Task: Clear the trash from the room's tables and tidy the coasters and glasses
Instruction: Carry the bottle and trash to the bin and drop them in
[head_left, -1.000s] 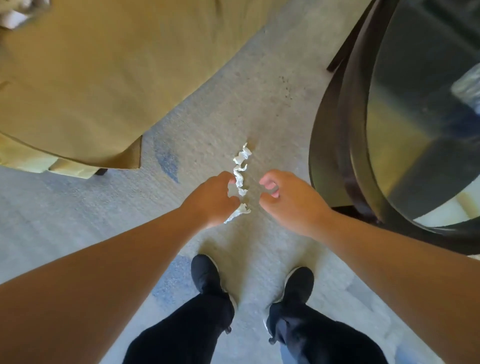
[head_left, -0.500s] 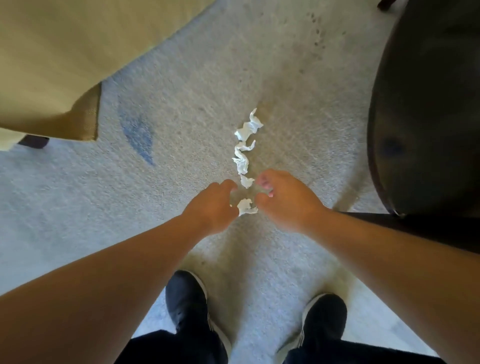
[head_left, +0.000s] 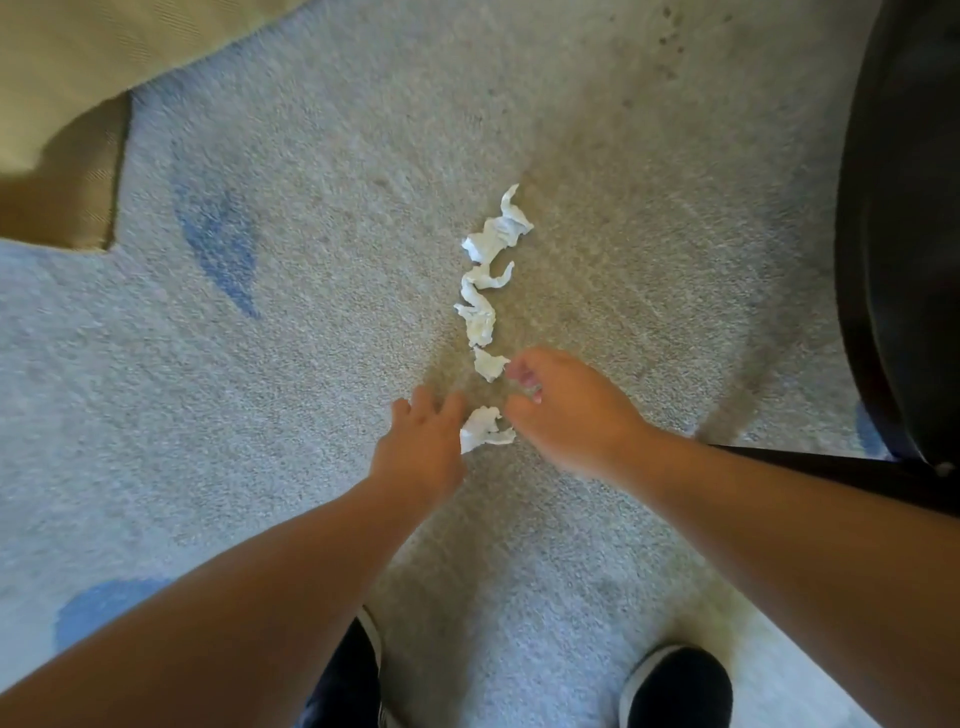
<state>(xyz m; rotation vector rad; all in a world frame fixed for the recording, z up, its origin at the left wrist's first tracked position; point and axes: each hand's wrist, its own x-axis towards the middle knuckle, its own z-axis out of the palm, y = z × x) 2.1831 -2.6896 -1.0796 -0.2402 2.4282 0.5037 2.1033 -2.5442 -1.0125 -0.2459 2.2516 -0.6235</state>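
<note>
Several crumpled white paper scraps lie in a line on the grey carpet (head_left: 311, 364). The nearest scrap (head_left: 483, 428) sits between my two hands. My left hand (head_left: 426, 441) rests low at its left side with fingers stretched forward, touching its edge. My right hand (head_left: 566, 410) hovers at its right side, fingers curled and apart. The right fingertips are just beside the second scrap (head_left: 489, 364). Farther scraps (head_left: 498, 234) lie untouched beyond. Neither hand visibly grips paper.
A dark round table (head_left: 904, 260) fills the right edge, with a dark base bar (head_left: 831, 467) running under my right forearm. A tan upholstered seat (head_left: 67, 104) stands at the upper left. My black shoes (head_left: 675, 686) are at the bottom.
The view has dropped closer to the floor and both hands have come down around the nearest scrap. My left hand's fingers have spread out from a curled shape.
</note>
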